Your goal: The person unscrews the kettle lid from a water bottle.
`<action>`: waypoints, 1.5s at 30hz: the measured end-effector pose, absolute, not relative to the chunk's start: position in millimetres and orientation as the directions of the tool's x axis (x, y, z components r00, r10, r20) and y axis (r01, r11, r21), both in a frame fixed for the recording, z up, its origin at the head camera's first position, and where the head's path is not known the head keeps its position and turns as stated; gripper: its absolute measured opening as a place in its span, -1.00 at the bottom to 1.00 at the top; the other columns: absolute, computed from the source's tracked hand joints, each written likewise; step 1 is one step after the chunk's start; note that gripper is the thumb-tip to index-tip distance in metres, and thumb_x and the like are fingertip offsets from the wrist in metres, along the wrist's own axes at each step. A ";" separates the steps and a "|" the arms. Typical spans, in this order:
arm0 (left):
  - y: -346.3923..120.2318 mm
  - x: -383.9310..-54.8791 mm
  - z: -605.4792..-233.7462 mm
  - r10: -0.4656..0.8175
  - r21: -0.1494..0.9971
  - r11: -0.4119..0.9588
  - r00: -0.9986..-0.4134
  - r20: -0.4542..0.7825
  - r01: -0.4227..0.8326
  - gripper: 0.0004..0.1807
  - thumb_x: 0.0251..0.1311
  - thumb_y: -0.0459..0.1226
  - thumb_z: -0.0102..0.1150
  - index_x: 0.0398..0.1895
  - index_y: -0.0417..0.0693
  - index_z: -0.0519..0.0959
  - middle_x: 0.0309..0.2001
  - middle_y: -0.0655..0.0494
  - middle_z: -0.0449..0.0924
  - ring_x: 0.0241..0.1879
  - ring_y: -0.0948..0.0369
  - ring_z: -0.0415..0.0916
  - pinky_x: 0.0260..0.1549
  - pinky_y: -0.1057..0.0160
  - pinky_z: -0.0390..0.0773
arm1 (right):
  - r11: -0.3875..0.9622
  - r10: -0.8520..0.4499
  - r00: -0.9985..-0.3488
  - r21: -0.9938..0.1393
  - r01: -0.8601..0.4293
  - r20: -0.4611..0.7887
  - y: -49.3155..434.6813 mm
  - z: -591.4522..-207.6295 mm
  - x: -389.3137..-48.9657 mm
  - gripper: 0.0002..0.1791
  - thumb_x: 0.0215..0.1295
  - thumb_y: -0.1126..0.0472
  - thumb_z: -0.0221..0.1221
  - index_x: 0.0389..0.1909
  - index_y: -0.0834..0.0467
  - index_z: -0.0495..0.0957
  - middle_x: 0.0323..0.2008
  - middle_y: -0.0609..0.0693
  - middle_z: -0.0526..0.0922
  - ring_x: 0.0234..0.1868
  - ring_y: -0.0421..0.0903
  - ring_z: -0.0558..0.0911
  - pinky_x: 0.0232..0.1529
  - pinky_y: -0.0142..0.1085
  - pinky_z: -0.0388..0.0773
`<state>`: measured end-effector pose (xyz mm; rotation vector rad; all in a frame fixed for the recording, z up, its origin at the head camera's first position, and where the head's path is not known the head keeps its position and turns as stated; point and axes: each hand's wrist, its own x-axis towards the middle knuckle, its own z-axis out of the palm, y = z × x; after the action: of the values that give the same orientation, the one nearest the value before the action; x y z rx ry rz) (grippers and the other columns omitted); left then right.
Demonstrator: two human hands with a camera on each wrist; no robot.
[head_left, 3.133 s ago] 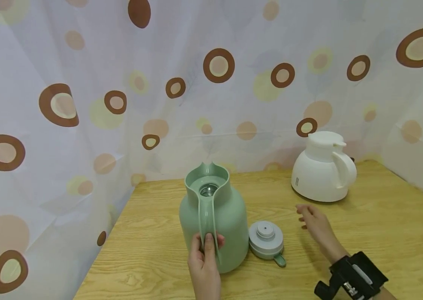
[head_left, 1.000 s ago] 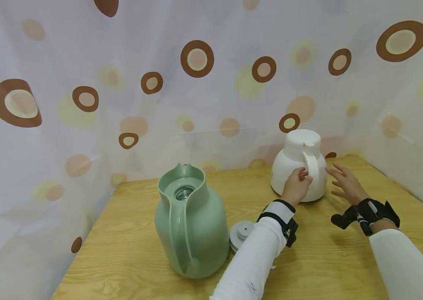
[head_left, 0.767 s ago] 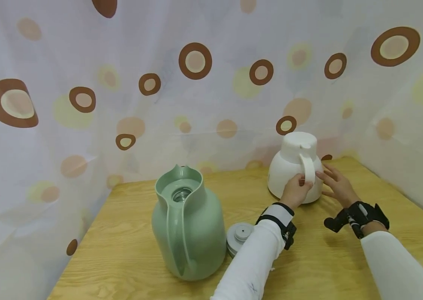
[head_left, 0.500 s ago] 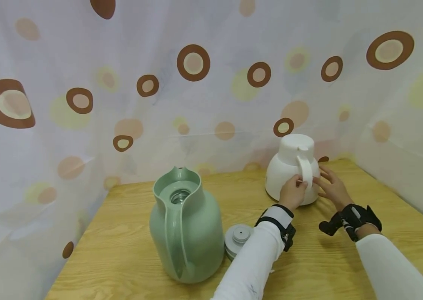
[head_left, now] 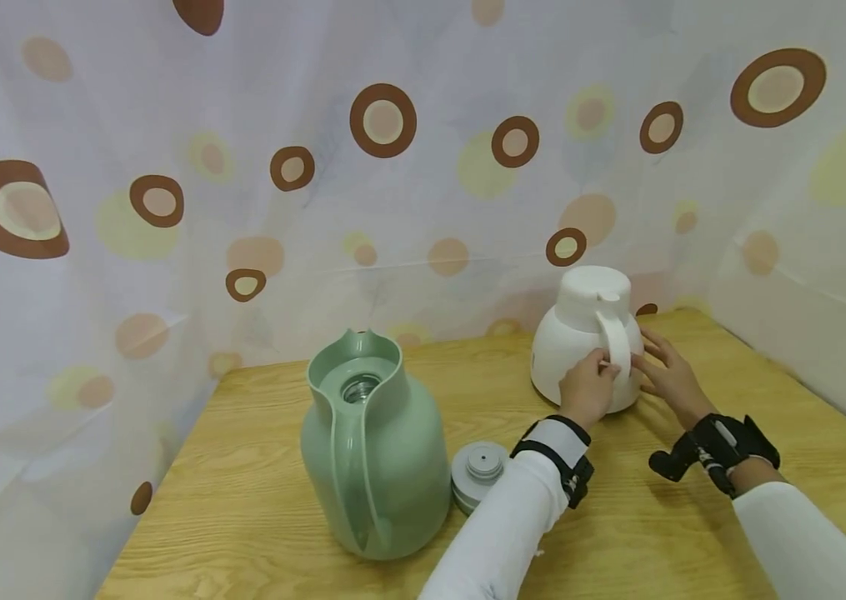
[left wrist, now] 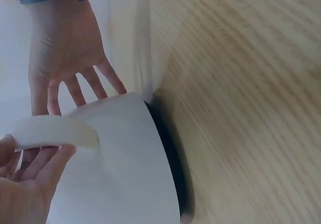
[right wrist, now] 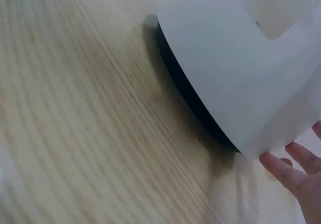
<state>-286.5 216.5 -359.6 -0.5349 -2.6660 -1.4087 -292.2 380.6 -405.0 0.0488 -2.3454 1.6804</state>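
Note:
A white vacuum jug with its lid on stands upright at the back right of the table, handle facing me. My left hand holds the lower part of that handle between thumb and fingers, as the left wrist view shows. On the jug's right side, the spread fingertips of my right hand touch the white body; the right wrist view catches those fingers at its lower right. Nearer to me stands a green vacuum jug, its mouth uncovered, showing the liner inside.
A grey round stopper lid lies right beside the green jug, partly hidden by my left sleeve. The wooden table backs onto a dotted curtain, which also runs along both sides. Both wrists wear black camera straps.
My left hand has left the green jug's handle and taken the white jug's handle. My right hand has moved to the white jug's side. The white jug's handle has turned toward me.

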 end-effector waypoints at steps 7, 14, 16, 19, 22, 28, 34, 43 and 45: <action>213.4 -268.6 -361.4 0.266 0.782 0.502 -0.927 0.266 0.369 -0.90 0.24 -0.16 0.09 -0.28 0.07 0.56 -0.44 0.30 0.55 -0.39 0.36 0.48 -0.26 0.33 0.38 | 0.338 0.096 -0.972 -0.925 -0.173 0.216 378.5 -404.2 -275.3 -0.26 0.40 -0.05 -0.11 0.44 0.06 -0.23 0.30 0.47 -0.17 0.20 0.44 0.08 0.01 0.24 0.21; 209.3 -251.9 -362.8 0.267 0.758 0.501 -0.908 0.323 0.417 -0.88 0.24 -0.16 0.07 -0.24 0.07 0.57 -0.38 0.33 0.59 -0.34 0.40 0.50 -0.15 0.34 0.36 | 0.373 0.058 -0.975 -0.911 -0.177 0.213 376.8 -403.4 -262.4 -0.28 0.42 -0.05 -0.16 0.44 0.06 -0.26 0.30 0.46 -0.14 0.18 0.27 0.21 0.01 0.15 0.31; 207.7 -246.8 -363.7 0.263 0.751 0.497 -0.901 0.346 0.434 -0.88 0.24 -0.17 0.08 -0.24 0.07 0.58 -0.36 0.33 0.59 -0.31 0.41 0.51 -0.14 0.34 0.36 | 0.387 0.049 -0.974 -0.904 -0.184 0.220 377.1 -403.8 -258.2 -0.29 0.42 -0.05 -0.16 0.44 0.05 -0.25 0.29 0.46 -0.12 0.12 0.07 0.31 -0.02 0.07 0.38; 206.2 -239.2 -366.5 0.255 0.745 0.493 -0.894 0.370 0.449 -0.88 0.24 -0.17 0.07 -0.24 0.07 0.57 -0.37 0.33 0.59 -0.29 0.40 0.50 -0.12 0.30 0.34 | 0.400 0.041 -0.970 -0.893 -0.205 0.241 377.1 -405.6 -252.2 -0.31 0.43 -0.02 -0.17 0.44 0.03 -0.23 0.28 0.47 -0.10 0.00 -0.28 0.33 -0.08 -0.10 0.47; 205.1 -231.6 -369.5 0.251 0.744 0.485 -0.888 0.385 0.460 -0.88 0.25 -0.17 0.06 -0.25 0.06 0.57 -0.39 0.33 0.59 -0.29 0.39 0.50 -0.12 0.28 0.33 | 0.402 0.032 -0.966 -0.888 -0.222 0.256 376.0 -408.1 -245.6 -0.34 0.44 0.01 -0.17 0.44 -0.01 -0.21 0.27 0.48 -0.09 -0.03 -0.35 0.30 -0.15 -0.27 0.50; 201.9 -218.6 -374.2 0.253 0.727 0.489 -0.876 0.410 0.481 -0.89 0.23 -0.16 0.08 -0.28 0.06 0.56 -0.40 0.33 0.58 -0.31 0.39 0.50 -0.17 0.28 0.35 | 0.407 0.015 -0.966 -0.884 -0.230 0.259 372.0 -411.4 -232.1 -0.36 0.46 0.05 -0.18 0.44 -0.05 -0.22 0.26 0.48 -0.09 0.01 -0.32 0.32 -0.17 -0.33 0.50; 199.3 -207.1 -377.6 0.270 0.722 0.468 -0.860 0.433 0.510 -0.91 0.23 -0.16 0.08 -0.31 0.07 0.55 -0.42 0.35 0.56 -0.33 0.40 0.48 -0.22 0.27 0.36 | 0.436 0.016 -0.965 -0.871 -0.227 0.260 370.5 -411.3 -218.2 -0.38 0.47 0.07 -0.19 0.44 -0.11 -0.21 0.26 0.46 -0.08 0.02 -0.31 0.31 -0.19 -0.37 0.50; 197.5 -191.7 -379.8 0.282 0.676 0.462 -0.818 0.502 0.574 -0.89 0.22 -0.14 0.08 -0.29 0.10 0.57 -0.41 0.39 0.58 -0.37 0.47 0.46 -0.30 0.32 0.37 | 0.429 -0.002 -0.960 -0.867 -0.254 0.280 373.7 -414.2 -202.5 -0.39 0.48 0.14 -0.20 0.44 -0.15 -0.21 0.25 0.43 -0.07 -0.09 -0.57 0.23 -0.22 -0.47 0.47; 197.2 -187.7 -380.7 0.284 0.669 0.452 -0.806 0.519 0.590 -0.90 0.22 -0.14 0.09 -0.30 0.10 0.58 -0.40 0.39 0.59 -0.39 0.51 0.45 -0.31 0.37 0.37 | 0.431 -0.005 -0.959 -0.865 -0.258 0.284 374.9 -415.6 -198.8 -0.39 0.48 0.16 -0.21 0.44 -0.16 -0.20 0.26 0.31 -0.02 -0.09 -0.58 0.24 -0.23 -0.49 0.46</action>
<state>-187.7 197.2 -380.7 -0.7440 -2.3747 -1.2900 -198.8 374.9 -415.6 0.2292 -2.4466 1.5422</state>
